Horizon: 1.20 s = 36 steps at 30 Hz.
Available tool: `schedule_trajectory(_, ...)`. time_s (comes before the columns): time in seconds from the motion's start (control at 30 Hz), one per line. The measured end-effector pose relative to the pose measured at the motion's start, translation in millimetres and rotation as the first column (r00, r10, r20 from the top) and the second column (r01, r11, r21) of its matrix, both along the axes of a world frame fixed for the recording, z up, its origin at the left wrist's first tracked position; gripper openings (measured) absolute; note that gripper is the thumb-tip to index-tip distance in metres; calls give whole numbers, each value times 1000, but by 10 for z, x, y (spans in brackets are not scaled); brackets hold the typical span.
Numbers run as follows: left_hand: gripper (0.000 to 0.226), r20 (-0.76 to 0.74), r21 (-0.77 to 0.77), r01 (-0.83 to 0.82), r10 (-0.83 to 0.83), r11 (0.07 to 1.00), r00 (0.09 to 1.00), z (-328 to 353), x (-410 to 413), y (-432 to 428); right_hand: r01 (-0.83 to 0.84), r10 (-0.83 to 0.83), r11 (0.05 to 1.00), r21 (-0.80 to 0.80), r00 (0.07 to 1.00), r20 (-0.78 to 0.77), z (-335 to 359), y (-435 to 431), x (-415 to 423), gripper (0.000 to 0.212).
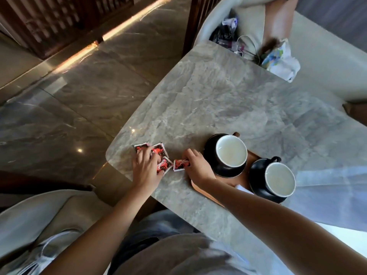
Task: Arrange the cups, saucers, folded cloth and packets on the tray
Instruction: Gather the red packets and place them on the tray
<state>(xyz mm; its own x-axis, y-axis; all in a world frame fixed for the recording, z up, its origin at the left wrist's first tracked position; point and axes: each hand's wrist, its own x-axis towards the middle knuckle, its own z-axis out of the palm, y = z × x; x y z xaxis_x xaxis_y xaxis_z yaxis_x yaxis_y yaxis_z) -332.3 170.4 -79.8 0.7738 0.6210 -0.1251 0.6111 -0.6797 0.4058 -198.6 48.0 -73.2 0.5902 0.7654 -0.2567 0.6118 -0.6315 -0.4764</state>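
Two black cups with white insides stand on black saucers on a wooden tray (206,192): the far cup (231,151) and the near cup (280,179). A strip of white folded cloth (244,189) shows on the tray beside my right forearm. Red and white packets (158,150) lie on the table left of the tray. My left hand (146,168) rests on them with curled fingers. My right hand (195,165) pinches one more packet (180,165) just left of the tray.
The grey marble table (228,100) has a rounded corner near the packets. Pale chairs stand around it. At the far side sits another person, with a bag (282,59) and cables on the chair. The marble floor lies to the left.
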Motion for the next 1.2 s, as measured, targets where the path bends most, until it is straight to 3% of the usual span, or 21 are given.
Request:
schedule_trajectory(0.13,21,110,-25,36,-33,999,993,44,-9,-68,112,-92,982,154,987,-132,61,-65,-49,11)
schedule_trajectory(0.23,20,181,-233,88,-46,968,982,52,-52,-118,203,-159,958,203,964,-215,107,-114,-28,16)
schedule_trajectory(0.33,24,221,-437,36,69,899,973,41,-73,-154,233,-164,952,197,935,-313,185,-185,12,24)
schedule_trajectory(0.4,35,213,-586,-50,214,809,953,85,-61,-162,229,-140,952,203,915,-378,252,-221,12,27)
schedule_trajectory(0.5,44,114,-790,-186,439,584,891,179,-26,-193,228,-87,940,255,880,-468,367,-246,-23,32)
schedule_trajectory(0.67,18,-63,-963,-197,556,183,829,276,15,-316,174,11,936,306,855,-519,493,-216,-158,36)
schedule_trajectory(0.8,32,-86,-987,-144,506,77,858,332,39,-427,107,47,950,294,880,-472,527,-199,-241,27)
schedule_trajectory(0.97,27,-123,-992,-93,469,-87,875,362,84,-484,1,66,974,228,956,-285,551,-248,-307,28)
schedule_trajectory(1.03,27,-87,-995,-60,395,-79,915,381,61,-481,-36,92,972,231,967,-236,558,-276,-285,24)
schedule_trajectory(1.1,32,-32,-999,-29,304,-14,952,403,30,-487,-75,128,965,252,972,-199,568,-296,-250,23)
schedule_trajectory(1.2,37,-4,-999,-18,278,47,961,439,-5,-512,-119,164,953,280,976,-142,583,-306,-223,23)
